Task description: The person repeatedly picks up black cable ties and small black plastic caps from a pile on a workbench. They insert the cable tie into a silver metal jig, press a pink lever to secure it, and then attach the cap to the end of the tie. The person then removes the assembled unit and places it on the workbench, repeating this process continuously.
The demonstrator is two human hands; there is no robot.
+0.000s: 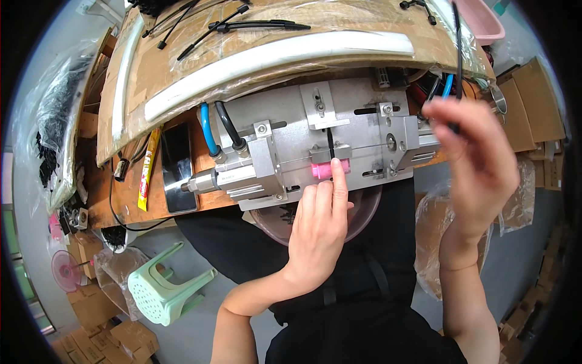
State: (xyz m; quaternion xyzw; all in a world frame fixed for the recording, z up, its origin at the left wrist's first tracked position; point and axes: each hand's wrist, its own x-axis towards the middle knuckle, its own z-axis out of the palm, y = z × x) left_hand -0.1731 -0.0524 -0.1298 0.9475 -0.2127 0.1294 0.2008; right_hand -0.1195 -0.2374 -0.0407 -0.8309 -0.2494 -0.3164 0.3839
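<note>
My left hand [321, 227] reaches over the near edge of a metal fixture [297, 141]. Its index finger is stretched forward, with the tip on a short black rod [330, 141] at a pink block [321, 170]. The rod lies in a small grey metal holder [320, 153]; its near end is hidden under the fingertip. The other fingers are loosely bent and grip nothing visible. Raised at the right, my right hand [482, 161] is blurred by motion, its fingers closed round a thin black rod [458, 48] that stands up past them.
Pneumatic cylinders [242, 173] flank the fixture, with blue [209, 130] and black hoses. A cardboard-covered shelf [254, 79] with black rod parts [260, 25] overhangs the back. A phone [177, 164] and yellow packet [148, 170] lie left; a bowl [370, 215] sits below; a green stool [157, 291] stands on the floor.
</note>
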